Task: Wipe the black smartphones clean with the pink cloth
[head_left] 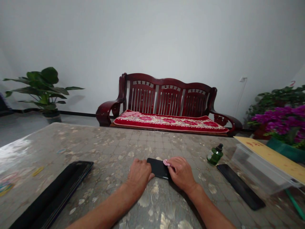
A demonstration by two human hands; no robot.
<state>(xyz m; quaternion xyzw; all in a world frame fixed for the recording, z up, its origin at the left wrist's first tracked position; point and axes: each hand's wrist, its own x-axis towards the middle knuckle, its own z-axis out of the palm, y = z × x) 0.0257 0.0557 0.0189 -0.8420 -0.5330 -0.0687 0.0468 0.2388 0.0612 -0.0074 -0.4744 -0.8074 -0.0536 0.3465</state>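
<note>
A black smartphone [158,168] lies sideways, screen up, at the middle of the patterned table, low over or on its surface; I cannot tell which. My left hand [140,171] grips its left end, the fingers closed around the edge. Over the phone's right end is my right hand [182,173], its fingers pinched on a small pink cloth [166,163] that touches the screen. Most of the cloth is hidden under the fingers.
A long black case [53,194] lies left, with rubber bands [7,187] beyond. At right are a green bottle [215,154], a long black flat object [240,186], and a clear plastic box [257,168] under yellow paper [274,157]. A wooden bench [166,95] stands behind the table [114,143].
</note>
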